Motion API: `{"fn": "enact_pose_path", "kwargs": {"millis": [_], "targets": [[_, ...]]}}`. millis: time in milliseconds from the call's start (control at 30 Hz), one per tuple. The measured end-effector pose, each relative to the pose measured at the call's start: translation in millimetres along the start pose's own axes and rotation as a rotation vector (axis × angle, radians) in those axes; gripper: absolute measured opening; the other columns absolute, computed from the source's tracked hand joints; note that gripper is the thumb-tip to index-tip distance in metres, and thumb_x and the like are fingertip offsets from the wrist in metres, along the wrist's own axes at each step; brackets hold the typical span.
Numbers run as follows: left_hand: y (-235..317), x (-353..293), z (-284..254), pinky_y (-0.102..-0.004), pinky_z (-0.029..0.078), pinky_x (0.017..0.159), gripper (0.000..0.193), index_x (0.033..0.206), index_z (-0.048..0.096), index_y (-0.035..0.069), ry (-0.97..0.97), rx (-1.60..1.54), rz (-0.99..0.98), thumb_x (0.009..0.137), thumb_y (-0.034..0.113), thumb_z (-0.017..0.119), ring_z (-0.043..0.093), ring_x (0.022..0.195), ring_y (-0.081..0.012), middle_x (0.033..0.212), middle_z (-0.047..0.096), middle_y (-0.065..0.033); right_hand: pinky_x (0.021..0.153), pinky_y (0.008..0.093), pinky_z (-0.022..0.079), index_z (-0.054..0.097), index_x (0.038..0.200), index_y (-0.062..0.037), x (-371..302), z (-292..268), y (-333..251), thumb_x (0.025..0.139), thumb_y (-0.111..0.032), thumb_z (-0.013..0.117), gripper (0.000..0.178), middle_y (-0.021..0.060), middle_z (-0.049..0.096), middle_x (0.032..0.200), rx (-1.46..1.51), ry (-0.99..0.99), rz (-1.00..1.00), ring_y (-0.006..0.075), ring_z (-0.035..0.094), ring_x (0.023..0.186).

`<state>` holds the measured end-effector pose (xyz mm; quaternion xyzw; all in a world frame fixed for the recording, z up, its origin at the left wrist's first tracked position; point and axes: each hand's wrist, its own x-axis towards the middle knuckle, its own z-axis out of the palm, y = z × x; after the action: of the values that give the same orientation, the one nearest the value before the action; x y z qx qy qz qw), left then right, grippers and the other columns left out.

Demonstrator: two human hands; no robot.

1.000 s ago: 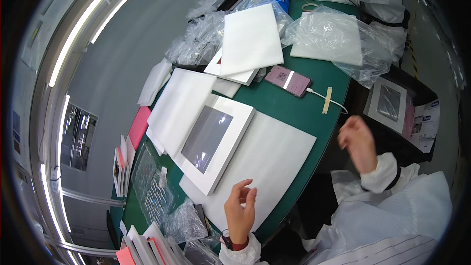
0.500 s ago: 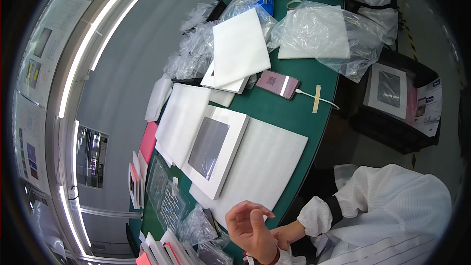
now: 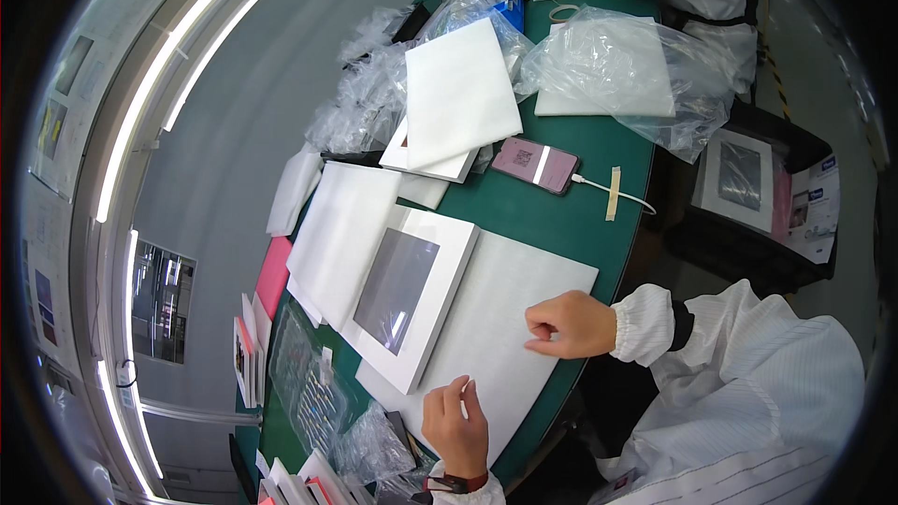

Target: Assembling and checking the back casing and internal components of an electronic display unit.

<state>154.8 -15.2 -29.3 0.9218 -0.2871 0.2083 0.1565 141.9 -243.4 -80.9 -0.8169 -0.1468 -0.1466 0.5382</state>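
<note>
White-framed panel (image 3: 408,297), head view: was laid flat on a foam sheet (image 3: 505,290) spread over the green table (image 3: 566,224), its face uncovered.
Long axis: was slanted from the upper right to the lower left of the view.
Nearer hand: the left hand (image 3: 456,425) was held just beside the panel's lower corner; no contact was seen.
Left fingers: were partly bent, the thumb set apart, nothing gripped.
Right hand (image 3: 572,324): was held over the foam sheet, farther off; contact could not be told.
Right fingers: were curled inward, a gap at the thumb, nothing visibly held.
Panel from fingers: was placed to the left of both, and ahead of the left.
</note>
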Motion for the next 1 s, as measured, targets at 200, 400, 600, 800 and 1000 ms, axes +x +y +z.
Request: {"fn": "enact_pose_path", "kwargs": {"millis": [200, 400, 600, 800, 1000], "targets": [[-19.7, -20.4, 45.3, -0.0321, 0.04, 0.053, 0.02, 0.098, 0.061, 0.007, -0.115, -0.148, -0.241, 0.079, 0.011, 0.065, 0.052, 0.057, -0.02, 0.062, 0.052, -0.0044, 0.04, 0.0303, 0.027, 0.033, 0.054, -0.0052, -4.6, 5.4, 12.7, 0.078, -0.007, 0.062, 0.038, 0.0062, 0.03, 0.046, -0.046, 0.176, 0.044, 0.0169, 0.029, 0.039], [-23.6, -20.5, 37.6, -0.0304, 0.039, 0.053, 0.02, 0.099, 0.062, 0.007, -0.177, -0.31, -0.388, 0.079, 0.009, 0.064, 0.05, 0.057, -0.0178, 0.063, 0.052, -0.0038, 0.04, 0.0287, 0.024, 0.031, 0.053, -0.0056, -1.2, 8.1, 12.0, 0.077, -0.003, 0.063, 0.04, 0.0037, 0.027, 0.046, -0.035, 0.154, 0.088, 0.0138, 0.025, 0.04], [-24.3, -17.0, 36.4, -0.0294, 0.039, 0.053, 0.019, 0.098, 0.062, 0.006, -0.173, -0.331, -0.357, 0.079, 0.008, 0.064, 0.05, 0.057, -0.017, 0.064, 0.052, -0.0032, 0.04, 0.0283, 0.023, 0.031, 0.052, -0.0062, -0.4, 7.9, 12.0, 0.076, -0.002, 0.063, 0.041, 0.0037, 0.027, 0.045, -0.034, 0.174, 0.104, 0.0136, 0.025, 0.039], [-24.9, -18.9, 37.4, -0.0296, 0.039, 0.052, 0.018, 0.096, 0.062, 0.006, -0.17, -0.314, -0.342, 0.078, 0.008, 0.064, 0.049, 0.056, -0.0168, 0.063, 0.052, -0.0034, 0.039, 0.0294, 0.027, 0.034, 0.053, -0.0051, -0.4, 7.7, 12.5, 0.075, -0.003, 0.063, 0.036, 0.0058, 0.032, 0.044, -0.082, 0.173, 0.09, 0.0177, 0.03, 0.037], [-24.3, -19.8, 36.5, -0.0302, 0.038, 0.052, 0.014, 0.093, 0.063, 0.006, -0.163, -0.308, -0.329, 0.079, 0.008, 0.063, 0.049, 0.056, -0.0176, 0.062, 0.051, -0.0043, 0.039, 0.0295, 0.028, 0.034, 0.053, -0.0046, -2.0, 8.1, 10.8, 0.075, -0.003, 0.063, 0.036, 0.0066, 0.033, 0.044, -0.103, 0.187, 0.061, 0.0182, 0.032, 0.036]]}}
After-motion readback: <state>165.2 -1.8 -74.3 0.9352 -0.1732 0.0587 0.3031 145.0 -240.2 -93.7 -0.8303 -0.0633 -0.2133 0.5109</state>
